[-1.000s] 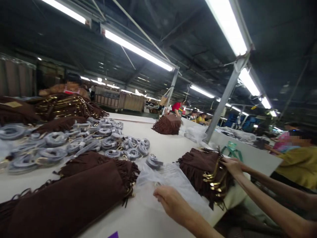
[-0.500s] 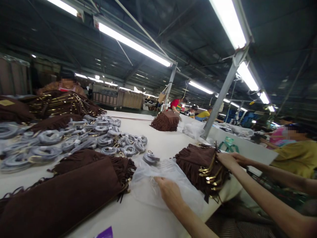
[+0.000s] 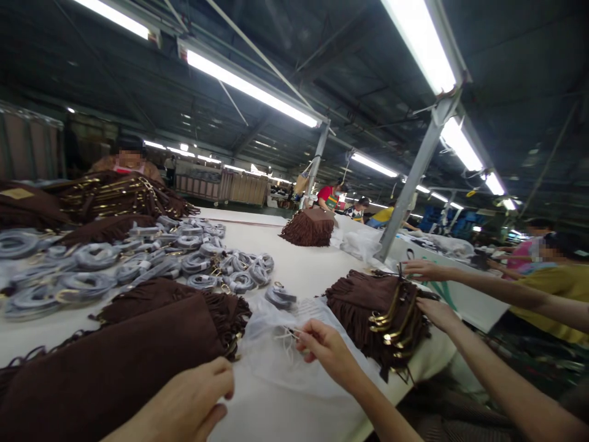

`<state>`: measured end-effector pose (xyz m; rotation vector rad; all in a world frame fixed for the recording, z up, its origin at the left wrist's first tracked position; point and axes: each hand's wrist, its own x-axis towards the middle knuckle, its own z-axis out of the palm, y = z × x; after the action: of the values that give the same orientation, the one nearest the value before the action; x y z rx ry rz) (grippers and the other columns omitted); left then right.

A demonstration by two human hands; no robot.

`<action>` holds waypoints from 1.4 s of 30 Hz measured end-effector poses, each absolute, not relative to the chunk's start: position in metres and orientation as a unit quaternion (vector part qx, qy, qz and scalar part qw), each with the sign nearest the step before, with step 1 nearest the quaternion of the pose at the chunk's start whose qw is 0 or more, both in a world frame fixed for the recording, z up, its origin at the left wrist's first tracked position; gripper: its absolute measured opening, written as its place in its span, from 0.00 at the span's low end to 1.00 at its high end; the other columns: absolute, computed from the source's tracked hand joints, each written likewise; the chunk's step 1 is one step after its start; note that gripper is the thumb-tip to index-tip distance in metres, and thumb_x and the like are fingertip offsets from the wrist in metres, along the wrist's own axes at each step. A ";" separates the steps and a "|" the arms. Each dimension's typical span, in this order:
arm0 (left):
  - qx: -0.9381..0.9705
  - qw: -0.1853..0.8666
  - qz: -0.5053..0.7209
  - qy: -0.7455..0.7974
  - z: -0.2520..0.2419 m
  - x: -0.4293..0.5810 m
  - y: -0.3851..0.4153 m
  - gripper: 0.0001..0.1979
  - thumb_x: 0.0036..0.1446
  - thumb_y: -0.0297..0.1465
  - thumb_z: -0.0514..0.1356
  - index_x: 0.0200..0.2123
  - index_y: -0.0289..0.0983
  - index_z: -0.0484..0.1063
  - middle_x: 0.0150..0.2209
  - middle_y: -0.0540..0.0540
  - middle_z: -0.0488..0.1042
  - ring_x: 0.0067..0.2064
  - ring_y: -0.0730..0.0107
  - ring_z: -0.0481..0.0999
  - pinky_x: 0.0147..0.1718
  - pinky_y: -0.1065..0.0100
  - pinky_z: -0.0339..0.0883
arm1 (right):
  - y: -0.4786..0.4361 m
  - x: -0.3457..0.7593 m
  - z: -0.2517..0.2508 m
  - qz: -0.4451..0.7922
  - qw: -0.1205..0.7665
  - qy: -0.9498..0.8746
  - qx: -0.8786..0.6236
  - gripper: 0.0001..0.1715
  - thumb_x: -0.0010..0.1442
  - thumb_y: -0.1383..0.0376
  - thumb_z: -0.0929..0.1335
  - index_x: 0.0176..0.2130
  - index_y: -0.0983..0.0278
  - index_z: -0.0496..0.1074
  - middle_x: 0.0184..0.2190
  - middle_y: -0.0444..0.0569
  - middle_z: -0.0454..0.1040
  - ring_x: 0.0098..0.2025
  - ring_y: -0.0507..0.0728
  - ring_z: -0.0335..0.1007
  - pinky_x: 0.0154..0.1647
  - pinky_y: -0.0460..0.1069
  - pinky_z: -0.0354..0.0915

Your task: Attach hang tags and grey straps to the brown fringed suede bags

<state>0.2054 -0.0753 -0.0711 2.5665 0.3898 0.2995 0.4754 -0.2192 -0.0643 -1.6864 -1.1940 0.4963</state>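
Note:
My right hand (image 3: 329,353) pinches thin white strings (image 3: 289,336) over a translucent plastic bag (image 3: 276,368) on the table. My left hand (image 3: 193,393) is at the bottom, its fingers bent and apart from the thumb, with nothing in it. It is close to the front of a large dark brown fringed bag (image 3: 119,368). Just beyond the plastic lies a coiled grey strap (image 3: 280,296). To the right, a stack of brown fringed bags with gold clasps (image 3: 368,301) rests near the table's edge.
A co-worker's hands (image 3: 426,270) touch the right-hand stack. Many coiled grey straps (image 3: 184,258) cover the table's left side, with brown bags with gold chains (image 3: 115,196) behind them. Another fringed pile (image 3: 308,227) stands farther back, near a metal post (image 3: 409,184).
My left hand has come into view from the bottom. My right hand has shifted slightly right, strings showing at its fingertips. The co-worker's hands have moved apart at the stack.

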 end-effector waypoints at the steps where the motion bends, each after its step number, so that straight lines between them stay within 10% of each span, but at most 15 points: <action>1: 0.949 0.269 0.095 0.131 -0.064 0.224 -0.082 0.11 0.56 0.28 0.53 0.41 0.44 0.71 0.46 0.48 0.74 0.47 0.61 0.74 0.50 0.65 0.66 | -0.220 0.475 -0.061 0.217 0.497 -0.494 -0.680 0.21 0.57 0.48 0.67 0.30 0.64 0.68 0.33 0.50 0.75 0.31 0.54 0.71 0.26 0.46 0.68; 15: 0.942 0.297 0.108 0.113 -0.094 0.353 -0.093 0.33 0.47 0.17 0.51 0.59 0.38 0.63 0.57 0.40 0.68 0.59 0.61 0.67 0.60 0.63 0.57 | -0.270 0.483 -0.056 0.410 0.401 -0.509 -0.642 0.17 0.56 0.54 0.68 0.31 0.64 0.66 0.17 0.41 0.69 0.19 0.50 0.64 0.22 0.43 0.57; 29: 0.971 0.213 0.080 0.069 -0.076 0.349 -0.118 0.27 0.44 0.18 0.52 0.49 0.37 0.72 0.53 0.39 0.71 0.54 0.54 0.68 0.55 0.57 0.62 | -0.266 0.501 -0.059 0.381 0.595 -0.410 -0.576 0.20 0.56 0.53 0.73 0.30 0.66 0.68 0.20 0.40 0.69 0.20 0.48 0.65 0.22 0.43 0.63; 36: 0.930 0.334 0.140 0.055 -0.085 0.362 -0.129 0.11 0.53 0.27 0.52 0.34 0.38 0.74 0.40 0.43 0.76 0.43 0.58 0.71 0.45 0.61 0.62 | -0.246 0.493 -0.034 0.395 0.689 -0.374 -0.479 0.21 0.51 0.54 0.76 0.28 0.66 0.68 0.22 0.40 0.70 0.22 0.48 0.69 0.25 0.43 0.66; 42: 0.828 0.508 0.194 0.134 -0.093 0.355 -0.093 0.16 0.56 0.37 0.50 0.30 0.35 0.75 0.29 0.48 0.71 0.30 0.67 0.68 0.29 0.69 0.59 | -0.248 0.499 -0.029 0.354 0.675 -0.360 -0.538 0.22 0.49 0.52 0.77 0.30 0.66 0.71 0.22 0.43 0.72 0.22 0.48 0.67 0.22 0.42 0.66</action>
<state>0.3548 -0.0927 -0.0932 1.9964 0.3222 0.4668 0.4989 -0.2484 -0.0287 -1.2106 -0.8093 0.7953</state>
